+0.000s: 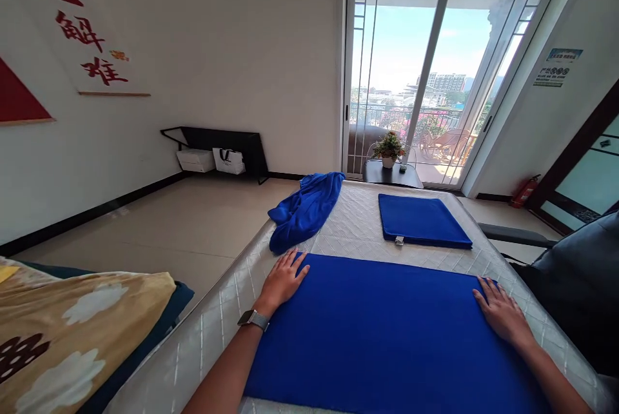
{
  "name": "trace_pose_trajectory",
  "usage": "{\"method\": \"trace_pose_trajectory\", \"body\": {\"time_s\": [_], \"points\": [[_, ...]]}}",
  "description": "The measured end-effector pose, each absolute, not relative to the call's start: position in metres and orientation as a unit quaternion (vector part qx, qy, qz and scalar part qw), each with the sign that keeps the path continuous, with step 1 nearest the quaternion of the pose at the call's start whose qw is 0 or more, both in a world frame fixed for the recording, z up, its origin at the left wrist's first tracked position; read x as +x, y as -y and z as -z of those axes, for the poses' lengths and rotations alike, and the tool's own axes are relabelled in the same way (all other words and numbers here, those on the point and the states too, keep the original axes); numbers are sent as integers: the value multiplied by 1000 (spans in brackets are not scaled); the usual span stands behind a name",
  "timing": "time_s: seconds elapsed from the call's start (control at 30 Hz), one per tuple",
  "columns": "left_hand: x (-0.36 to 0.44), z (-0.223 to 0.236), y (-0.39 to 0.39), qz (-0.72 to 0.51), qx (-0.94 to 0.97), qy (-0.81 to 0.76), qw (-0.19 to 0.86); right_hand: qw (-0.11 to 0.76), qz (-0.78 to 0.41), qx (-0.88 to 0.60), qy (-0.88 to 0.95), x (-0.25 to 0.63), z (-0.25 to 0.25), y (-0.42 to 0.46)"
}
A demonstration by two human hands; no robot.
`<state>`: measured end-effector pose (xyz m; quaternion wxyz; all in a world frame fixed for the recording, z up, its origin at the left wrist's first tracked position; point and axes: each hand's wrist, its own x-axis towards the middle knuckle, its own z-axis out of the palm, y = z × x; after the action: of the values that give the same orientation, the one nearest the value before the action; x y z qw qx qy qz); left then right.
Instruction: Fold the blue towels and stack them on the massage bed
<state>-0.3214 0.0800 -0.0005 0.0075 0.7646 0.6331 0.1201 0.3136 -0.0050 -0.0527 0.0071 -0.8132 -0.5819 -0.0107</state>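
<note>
A blue cloth (382,330) lies spread flat and smooth on a white quilted mattress (353,227). My left hand (282,280) rests on its far left corner, fingers stretched out, with a watch on the wrist. On the far right corner my right hand (503,312) lies flat, fingers extended. Neither hand grips anything. Beyond the spread cloth sits a folded blue cloth (423,220) with a small white tag at its near edge. A crumpled blue cloth (309,211) lies at the mattress's far left edge, partly hanging over it.
At the left stands a low bed with a tan patterned blanket (97,330). A black seat (575,278) borders the mattress on the right. Past the far end is a small table (393,175) with a potted plant (388,148), before sliding glass doors (435,78).
</note>
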Motion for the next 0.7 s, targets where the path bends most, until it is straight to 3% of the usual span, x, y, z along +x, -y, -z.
{"method": "trace_pose_trajectory", "body": {"time_s": [0.17,0.3,0.5,0.7], "points": [[-318,3,-82,-112,764,-635,-5,-46,25,-836,546,270,19,-6],[-318,3,-82,-114,764,-635,-9,5,80,-758,647,155,-15,-16],[-317,-5,-77,-108,758,-643,12,73,-100,-602,789,-7,-30,-20],[-319,-6,-76,-103,755,-647,15,67,-107,-616,778,5,-15,-19]]}}
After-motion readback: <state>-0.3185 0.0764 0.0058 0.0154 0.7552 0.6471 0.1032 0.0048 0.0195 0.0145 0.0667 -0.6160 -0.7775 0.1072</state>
